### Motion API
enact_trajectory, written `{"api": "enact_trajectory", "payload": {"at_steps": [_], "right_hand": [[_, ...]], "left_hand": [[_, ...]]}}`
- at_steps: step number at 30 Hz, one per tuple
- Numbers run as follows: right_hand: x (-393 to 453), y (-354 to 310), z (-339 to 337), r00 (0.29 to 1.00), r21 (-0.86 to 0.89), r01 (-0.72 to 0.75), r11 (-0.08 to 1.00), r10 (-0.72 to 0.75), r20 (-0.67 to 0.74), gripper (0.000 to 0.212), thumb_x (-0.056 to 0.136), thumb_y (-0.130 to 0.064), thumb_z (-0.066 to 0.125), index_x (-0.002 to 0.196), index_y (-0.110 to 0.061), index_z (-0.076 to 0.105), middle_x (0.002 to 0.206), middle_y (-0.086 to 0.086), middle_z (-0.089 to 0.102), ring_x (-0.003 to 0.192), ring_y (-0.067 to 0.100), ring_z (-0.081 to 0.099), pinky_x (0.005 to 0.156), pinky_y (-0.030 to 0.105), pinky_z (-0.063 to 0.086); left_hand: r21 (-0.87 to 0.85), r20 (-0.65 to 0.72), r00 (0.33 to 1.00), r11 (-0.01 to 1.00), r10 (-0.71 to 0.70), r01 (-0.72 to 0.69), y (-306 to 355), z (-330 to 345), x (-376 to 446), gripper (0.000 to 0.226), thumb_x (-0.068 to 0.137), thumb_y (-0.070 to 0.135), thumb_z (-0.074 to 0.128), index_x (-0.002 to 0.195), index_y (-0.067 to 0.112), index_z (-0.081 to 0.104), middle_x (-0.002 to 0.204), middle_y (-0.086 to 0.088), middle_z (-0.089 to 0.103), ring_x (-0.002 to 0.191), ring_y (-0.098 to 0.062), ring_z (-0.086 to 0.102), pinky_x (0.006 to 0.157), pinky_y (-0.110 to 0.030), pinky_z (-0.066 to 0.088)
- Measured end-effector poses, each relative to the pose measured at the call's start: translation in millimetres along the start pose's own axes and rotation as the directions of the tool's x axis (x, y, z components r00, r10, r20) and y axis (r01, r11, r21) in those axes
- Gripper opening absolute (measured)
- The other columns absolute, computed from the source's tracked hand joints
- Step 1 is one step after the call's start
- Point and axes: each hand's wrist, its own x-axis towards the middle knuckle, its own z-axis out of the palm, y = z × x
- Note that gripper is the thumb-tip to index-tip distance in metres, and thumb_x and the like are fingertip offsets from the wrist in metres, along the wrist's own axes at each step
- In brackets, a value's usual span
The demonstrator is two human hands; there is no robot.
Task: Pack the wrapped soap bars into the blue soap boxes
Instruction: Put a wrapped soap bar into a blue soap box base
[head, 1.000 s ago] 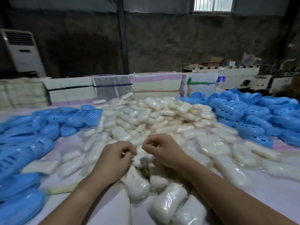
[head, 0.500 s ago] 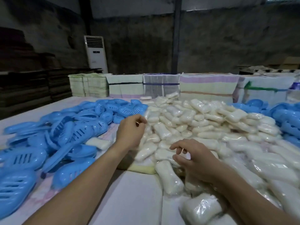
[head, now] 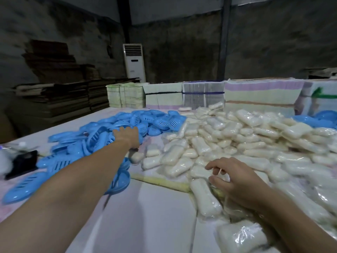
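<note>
A heap of blue slotted soap boxes (head: 158,123) covers the left of the table. Beside it, a big pile of white wrapped soap bars (head: 228,139) fills the middle and right. My left hand (head: 127,136) is stretched far out onto the blue boxes, with its fingers laid over them, and its palm side is hidden. My right hand (head: 235,179) rests on the near edge of the soap pile. Its fingers are loosely curled and grip nothing. One wrapped bar (head: 204,198) lies just left of that hand.
More blue boxes (head: 321,119) lie at the far right. Stacks of flat printed cartons (head: 260,95) line the table's back edge. A black object (head: 23,163) sits at the left edge. The bare white tabletop (head: 145,216) is in front of me. A standing air conditioner (head: 134,63) is behind.
My view has swung left. My left hand has moved from the soap pile out onto the blue boxes. My right hand has stayed on the soap bars.
</note>
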Motion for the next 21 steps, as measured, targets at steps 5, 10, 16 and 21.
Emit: {"api": "enact_trajectory", "payload": {"at_steps": [5,10,16,21], "right_hand": [[0,0,-1,1.0,0.004,-0.001,1.0,0.001,-0.01,0.025,0.086,-0.027,0.07,0.101,-0.044,0.06,0.09,-0.017,0.061,0.093,-0.006,0.048,0.081,0.005,0.032],[0,-2,-2,1.0,0.036,-0.028,0.999,0.028,0.0,0.024,0.086,-0.025,0.07,0.102,-0.04,0.063,0.091,-0.017,0.061,0.095,-0.007,0.048,0.08,0.004,0.031],[-1,-6,-6,0.996,0.065,-0.067,0.996,0.071,-0.061,0.023,0.084,-0.019,0.072,0.098,-0.037,0.066,0.087,-0.017,0.062,0.093,0.0,0.052,0.077,0.008,0.033],[0,-7,-21,0.921,0.123,-0.128,0.984,0.164,-0.355,0.019,0.08,-0.008,0.069,0.084,-0.026,0.072,0.07,-0.018,0.064,0.077,0.006,0.059,0.069,0.021,0.041]], "left_hand": [[-0.071,-0.111,0.992,0.995,0.064,-0.072,4,2,8,0.064,0.075,0.048,0.074,0.127,0.017,0.053,0.134,-0.01,0.046,0.13,-0.032,0.042,0.111,-0.058,0.032],[-0.366,-0.39,0.896,0.858,0.212,-0.362,29,-3,-2,0.086,0.07,0.039,0.08,0.142,0.015,0.041,0.135,-0.003,0.045,0.119,-0.025,0.053,0.096,-0.041,0.047],[-0.767,-0.553,0.795,0.221,0.25,-0.603,90,-36,-72,0.072,0.064,0.03,0.074,0.129,0.042,0.045,0.119,0.009,0.051,0.102,-0.002,0.055,0.078,-0.01,0.044],[-0.828,-0.56,0.776,-0.152,0.292,-0.54,131,-34,-137,0.063,0.06,0.034,0.074,0.11,0.058,0.044,0.111,0.009,0.057,0.099,0.0,0.059,0.079,-0.011,0.048]]}}
